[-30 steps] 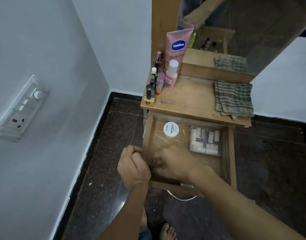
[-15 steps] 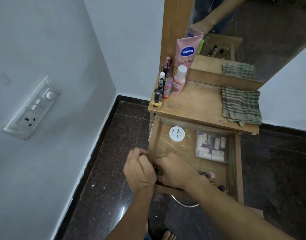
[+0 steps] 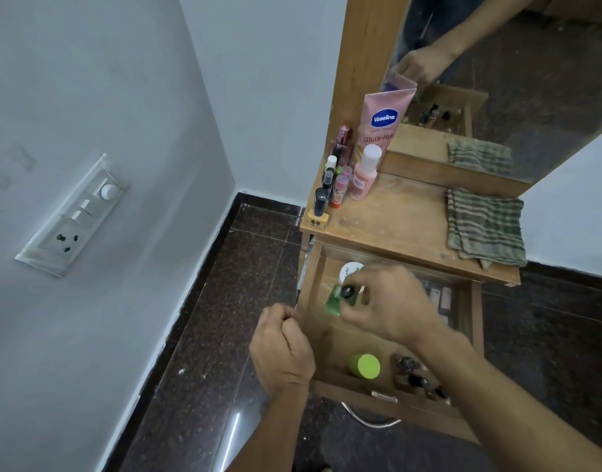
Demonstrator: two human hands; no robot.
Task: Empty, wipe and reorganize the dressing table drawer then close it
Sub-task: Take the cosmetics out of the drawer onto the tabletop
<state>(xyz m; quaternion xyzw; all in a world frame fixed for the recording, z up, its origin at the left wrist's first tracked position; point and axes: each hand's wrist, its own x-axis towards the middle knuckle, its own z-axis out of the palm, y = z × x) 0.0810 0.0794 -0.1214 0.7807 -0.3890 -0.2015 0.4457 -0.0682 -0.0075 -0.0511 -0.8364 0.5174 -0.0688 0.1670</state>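
Observation:
The wooden drawer (image 3: 308,284) of the dressing table stands pulled out. My right hand (image 3: 391,306) is raised over its middle and pinches a small green nail polish bottle (image 3: 338,298) with a black cap. My left hand (image 3: 282,349) is a fist at the drawer's left edge; I cannot see anything in it. In the drawer lie a white round jar (image 3: 349,269), partly hidden, a clear box of small items (image 3: 441,298), a lime-green capped container (image 3: 364,366) and several dark little bottles (image 3: 412,373) at the front right.
On the tabletop (image 3: 395,219) stand a pink Vaseline tube (image 3: 381,120), a pink bottle (image 3: 364,175) and several small bottles (image 3: 327,192) at the left; a striped cloth (image 3: 485,226) lies at the right. A mirror (image 3: 514,80) rises behind. A wall with a switch panel (image 3: 76,216) is left.
My right hand has risen from the drawer's front left corner towards the middle with the green bottle. The green capped container and dark bottles have come into sight. The left fist stays.

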